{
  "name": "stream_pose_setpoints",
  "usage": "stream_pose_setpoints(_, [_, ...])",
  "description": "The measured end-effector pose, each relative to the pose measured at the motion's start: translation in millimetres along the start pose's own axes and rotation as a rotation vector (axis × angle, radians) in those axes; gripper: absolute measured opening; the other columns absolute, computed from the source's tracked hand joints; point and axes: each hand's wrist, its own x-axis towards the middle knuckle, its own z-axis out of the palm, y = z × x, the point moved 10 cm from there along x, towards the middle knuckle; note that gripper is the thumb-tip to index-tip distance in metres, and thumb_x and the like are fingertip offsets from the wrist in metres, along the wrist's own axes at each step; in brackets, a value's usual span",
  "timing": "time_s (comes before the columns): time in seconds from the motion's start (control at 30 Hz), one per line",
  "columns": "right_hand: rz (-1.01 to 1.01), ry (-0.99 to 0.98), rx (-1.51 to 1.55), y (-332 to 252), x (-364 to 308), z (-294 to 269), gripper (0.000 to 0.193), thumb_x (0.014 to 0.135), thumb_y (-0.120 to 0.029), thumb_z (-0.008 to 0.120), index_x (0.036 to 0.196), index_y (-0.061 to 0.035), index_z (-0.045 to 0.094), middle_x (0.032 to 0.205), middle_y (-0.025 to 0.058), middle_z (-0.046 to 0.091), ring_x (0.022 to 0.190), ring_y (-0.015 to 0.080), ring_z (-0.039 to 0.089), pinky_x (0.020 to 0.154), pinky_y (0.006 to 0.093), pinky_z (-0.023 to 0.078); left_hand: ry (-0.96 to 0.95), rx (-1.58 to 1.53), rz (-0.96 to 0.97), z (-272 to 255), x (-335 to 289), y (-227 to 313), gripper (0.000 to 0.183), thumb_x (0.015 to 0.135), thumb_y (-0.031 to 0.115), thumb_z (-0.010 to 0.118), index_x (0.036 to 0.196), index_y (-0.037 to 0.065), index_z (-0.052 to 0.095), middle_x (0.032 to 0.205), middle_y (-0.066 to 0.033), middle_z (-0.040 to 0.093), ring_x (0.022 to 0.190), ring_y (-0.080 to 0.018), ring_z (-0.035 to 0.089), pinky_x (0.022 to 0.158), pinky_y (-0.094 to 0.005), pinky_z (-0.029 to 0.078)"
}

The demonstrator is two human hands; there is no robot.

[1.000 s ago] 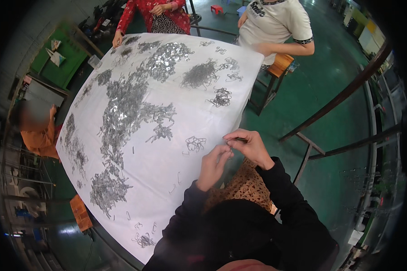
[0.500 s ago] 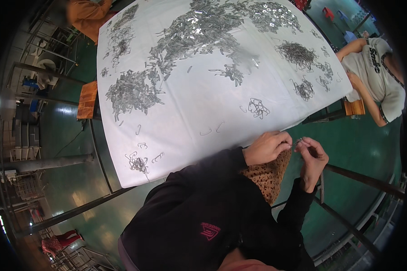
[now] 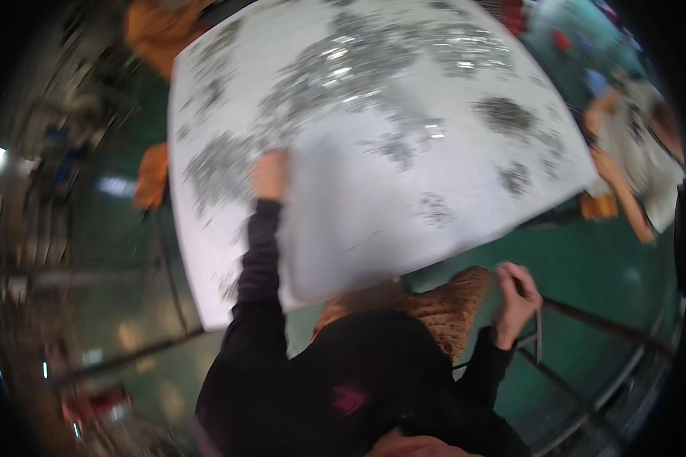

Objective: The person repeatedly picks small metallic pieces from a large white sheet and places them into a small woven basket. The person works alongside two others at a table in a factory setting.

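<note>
My left hand [image 3: 270, 175] reaches out over the white-covered table [image 3: 335, 244], at the edge of a heap of small silvery strip-like pieces [image 3: 219, 166]. Motion blurs its fingers, so their state does not show. Off the near edge of the table, my right hand [image 3: 518, 303] is raised over my patterned lap [image 3: 453, 312], its thumb and fingertips pinched together. What they hold, if anything, is too small to make out. Loose bent wire pieces [image 3: 436, 209] lie on the cloth between the two hands, and more [image 3: 227, 286] lie by the near left corner.
A larger mass of silvery pieces [image 3: 343, 65] covers the far middle of the table. Darker wire piles [image 3: 507, 114] lie to the right. Another person [image 3: 648, 145] sits at the right edge, and an orange sleeve [image 3: 160, 34] shows at the far left.
My left hand has left my right hand and swung far left and forward over the table. My right hand has dropped slightly, still pinched. The view has blurred.
</note>
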Motion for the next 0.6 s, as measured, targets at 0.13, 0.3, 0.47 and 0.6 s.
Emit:
stream_pose_setpoints(0.13, [-0.003, 0.003, -0.042, -17, 5, 0, 0.013, 0.076, 0.010, 0.068, 0.086, 0.0022, 0.071, 0.082, 0.0033, 0.065, 0.073, 0.0084, 0.058, 0.068, 0.0191, 0.046, -0.160, -0.066, -0.036, 51, 15, -53, 0.020, 0.079, 0.021, 0.061, 0.078, 0.003, 0.068, 0.081, -0.0198, 0.067, 0.078, -0.0367, 0.066, 0.068, -0.0465, 0.051])
stream_pose_setpoints(0.3, [0.069, -0.004, 0.072, -16, 7, 15, 0.014, 0.077, 0.007, 0.068, 0.089, 0.0016, 0.072, 0.078, 0.0021, 0.065, 0.071, 0.0055, 0.058, 0.065, 0.0176, 0.046, -0.058, -0.251, -0.086, 32, 12, -35, 0.012, 0.086, 0.012, 0.060, 0.089, 0.001, 0.063, 0.085, -0.0169, 0.066, 0.078, -0.0361, 0.065, 0.069, -0.0445, 0.050])
stream_pose_setpoints(0.47, [0.071, -0.031, 0.067, -11, 4, 27, 0.014, 0.079, 0.007, 0.068, 0.091, 0.0016, 0.072, 0.078, 0.0007, 0.065, 0.071, 0.0047, 0.059, 0.065, 0.0171, 0.046, -0.031, -0.976, -0.016, -11, 11, 63, 0.015, 0.093, 0.011, 0.056, 0.105, 0.004, 0.062, 0.091, -0.0078, 0.067, 0.079, -0.0160, 0.065, 0.064, -0.0284, 0.052])
stream_pose_setpoints(0.6, [0.080, -0.018, 0.086, -10, -1, 26, 0.016, 0.079, 0.006, 0.068, 0.093, 0.0015, 0.072, 0.081, 0.0014, 0.065, 0.071, 0.0052, 0.060, 0.065, 0.0174, 0.046, -0.329, -1.473, 0.167, -56, -32, 219, 0.011, 0.094, 0.010, 0.057, 0.100, 0.001, 0.060, 0.088, -0.0044, 0.062, 0.077, -0.0091, 0.059, 0.070, -0.0241, 0.050])
